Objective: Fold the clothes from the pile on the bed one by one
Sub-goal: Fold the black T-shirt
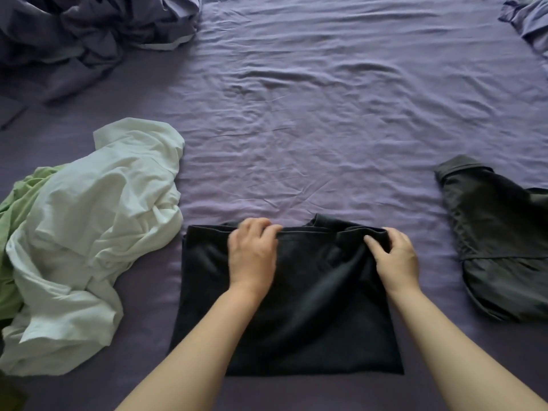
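A dark navy garment (pixel 308 315) lies folded into a rough rectangle on the purple bed sheet (pixel 311 114), right in front of me. My left hand (pixel 252 253) rests on its far edge near the left, fingers curled over the folded hem. My right hand (pixel 396 259) grips the far right corner, fingers pinching the cloth. The pile (pixel 86 241) sits at the left: a crumpled white garment on top of a light green one (pixel 14 215).
A dark grey-black garment (pixel 498 241) lies at the right, loosely folded. A rumpled purple duvet (pixel 83 34) is bunched at the far left corner, and more bedding (pixel 530 22) shows at the far right.
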`<state>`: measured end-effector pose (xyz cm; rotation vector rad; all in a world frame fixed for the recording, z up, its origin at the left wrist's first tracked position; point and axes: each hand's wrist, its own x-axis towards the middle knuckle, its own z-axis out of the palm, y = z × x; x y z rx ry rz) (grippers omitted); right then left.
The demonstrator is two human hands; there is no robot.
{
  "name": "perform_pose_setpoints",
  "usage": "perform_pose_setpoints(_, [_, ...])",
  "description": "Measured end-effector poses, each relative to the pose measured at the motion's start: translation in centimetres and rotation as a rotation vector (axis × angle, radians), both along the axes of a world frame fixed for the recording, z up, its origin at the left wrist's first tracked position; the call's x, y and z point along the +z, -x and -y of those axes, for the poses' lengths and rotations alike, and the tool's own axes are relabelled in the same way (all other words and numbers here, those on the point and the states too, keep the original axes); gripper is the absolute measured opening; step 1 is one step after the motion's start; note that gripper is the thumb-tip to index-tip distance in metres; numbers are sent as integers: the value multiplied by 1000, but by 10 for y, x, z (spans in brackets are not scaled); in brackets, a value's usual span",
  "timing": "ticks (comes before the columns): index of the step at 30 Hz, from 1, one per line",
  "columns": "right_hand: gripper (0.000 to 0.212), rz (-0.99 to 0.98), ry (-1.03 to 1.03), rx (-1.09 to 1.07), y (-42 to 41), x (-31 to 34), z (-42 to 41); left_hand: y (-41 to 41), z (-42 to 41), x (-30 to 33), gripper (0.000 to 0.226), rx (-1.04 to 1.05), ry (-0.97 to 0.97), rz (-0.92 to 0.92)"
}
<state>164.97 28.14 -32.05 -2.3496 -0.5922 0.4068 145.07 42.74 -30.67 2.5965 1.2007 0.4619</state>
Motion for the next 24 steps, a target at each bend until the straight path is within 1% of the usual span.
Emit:
perform_pose_setpoints(2, [28,-22,-20,23,-4,-4,0,-25,7,-2,30,-98,128,-39])
perform_pose_setpoints(4, [28,-33,-50,48,-8,-6,1,-42,8,-1,34,-104,248,-113])
perform_pose_setpoints(5, [26,-38,-70,56,-8,-7,2,-48,6,-1,33,-91,275,-132])
perform_pose_setpoints(9, [18,-43,-124,55,-6,-7,6,-48,-3,5,25,-82,267,-206])
perform_pose_setpoints(13, [16,-74,-154,53,-8,-5,6,-50,-8,5,44,-140,308,-272])
perform_pose_setpoints(15, [17,-106,-154,50,-9,-4,5,-54,-10,5,37,-156,327,-275])
perform_pose_setpoints(17, [17,-138,-147,46,-11,-5,3,-58,-11,6,27,-139,345,-241])
perform_pose_setpoints(19, [16,-144,-138,52,-12,-5,3,-60,-11,7,19,-126,367,-166])
perform_pose_setpoints(22, [16,-122,-141,34,-11,-5,4,-58,-9,6,13,-130,380,-55])
perform_pose_setpoints(24, [18,-110,-142,11,-11,-3,4,-56,-9,4,12,-74,330,30])
